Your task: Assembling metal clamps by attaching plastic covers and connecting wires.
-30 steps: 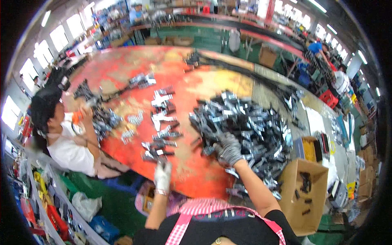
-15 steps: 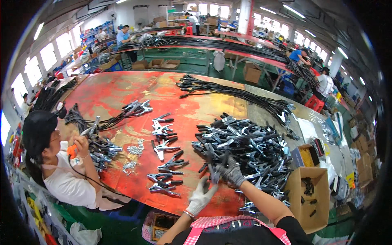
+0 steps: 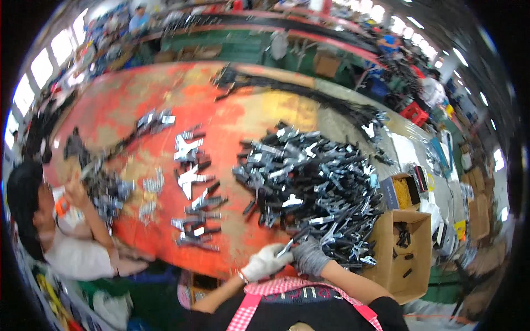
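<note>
Close to my body, my left hand (image 3: 268,262), in a white glove, is closed on a metal spring clamp (image 3: 285,249). My right hand (image 3: 311,257), in a grey glove, is beside it with its fingers curled around the clamp's other end, which is mostly hidden. Just beyond the right hand spreads a big heap of spring clamps (image 3: 309,176) with metal jaws and black handles. Left of my hands, a column of separate spring clamps (image 3: 193,179) lies on the red, worn tabletop (image 3: 234,140).
On the left, a co-worker (image 3: 77,243) holds an orange-handled tool near bundled black cables and small metal parts (image 3: 152,185). A cardboard box (image 3: 417,270) with black pieces stands at the right, beside a box of yellow pieces (image 3: 406,190). Black rods or cables (image 3: 287,85) lie at the far edge.
Both hands have drawn nearer to my body and closer together with the clamp. The view has shifted, so the table contents sit further left and higher in the picture.
</note>
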Demonstrator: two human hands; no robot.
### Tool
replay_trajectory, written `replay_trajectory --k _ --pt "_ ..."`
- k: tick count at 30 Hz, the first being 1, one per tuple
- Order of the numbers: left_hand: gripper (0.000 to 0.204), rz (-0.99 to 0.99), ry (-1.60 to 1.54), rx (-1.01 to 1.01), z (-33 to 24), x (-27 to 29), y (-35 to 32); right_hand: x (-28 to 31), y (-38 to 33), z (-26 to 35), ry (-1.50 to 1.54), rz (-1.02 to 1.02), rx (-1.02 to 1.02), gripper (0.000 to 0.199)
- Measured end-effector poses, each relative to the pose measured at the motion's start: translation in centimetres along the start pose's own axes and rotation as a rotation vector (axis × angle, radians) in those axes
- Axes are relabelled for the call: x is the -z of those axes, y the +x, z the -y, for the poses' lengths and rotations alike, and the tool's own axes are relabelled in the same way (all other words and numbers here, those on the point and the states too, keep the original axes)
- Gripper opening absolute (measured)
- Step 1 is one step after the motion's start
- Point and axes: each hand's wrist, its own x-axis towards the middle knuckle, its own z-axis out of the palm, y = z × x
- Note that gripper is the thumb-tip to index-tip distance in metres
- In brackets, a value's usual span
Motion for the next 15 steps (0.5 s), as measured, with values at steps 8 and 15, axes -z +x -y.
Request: replay_trajectory --k 8,15 --pt "0.049 0.02 0.185 0.107 0.1 -2.5 -1.9 6.4 -4.6 2.3 -0.18 0.197 0.048 0.031" --pt "0.041 -0.212 0.129 0.015 1.3 1.2 -4.0 4.2 -12.9 -9.8 -0.341 -0.074 -0.377 0.009"
